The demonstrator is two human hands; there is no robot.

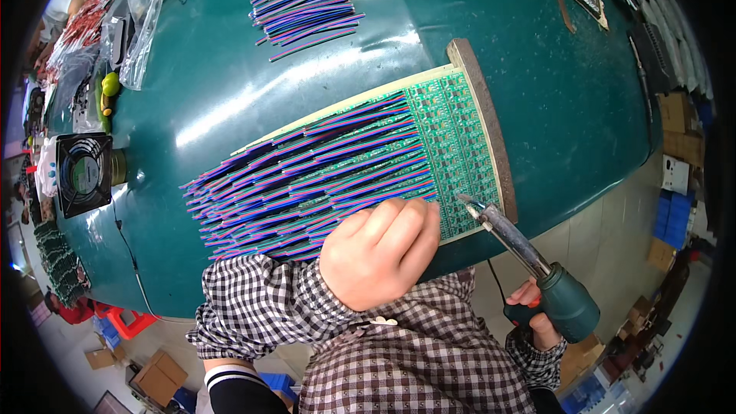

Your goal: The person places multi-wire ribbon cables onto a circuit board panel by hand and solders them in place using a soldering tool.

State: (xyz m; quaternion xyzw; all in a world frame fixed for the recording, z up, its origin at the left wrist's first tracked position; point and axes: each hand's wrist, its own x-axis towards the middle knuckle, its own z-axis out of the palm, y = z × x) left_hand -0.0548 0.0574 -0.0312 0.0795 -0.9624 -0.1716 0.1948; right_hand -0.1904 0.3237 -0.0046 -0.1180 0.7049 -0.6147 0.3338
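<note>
A green circuit board panel [452,126] lies on a pale wooden jig [484,119] on the green table. Many flat striped ribbon wires [307,172] fan out from the panel toward the left. My left hand [379,249] is curled into a fist at the panel's near edge, pressing on the nearest wires. My right hand [533,314] grips the green handle of a soldering iron [529,253]. Its metal tip [464,199] hovers at the panel's near right corner, just right of my left hand.
A loose bundle of striped wires [307,11] lies at the table's far side. A small black fan [83,172] stands at the left edge, beside plastic bags [142,23] of parts. Cardboard boxes [157,376] and blue bins sit on the floor below.
</note>
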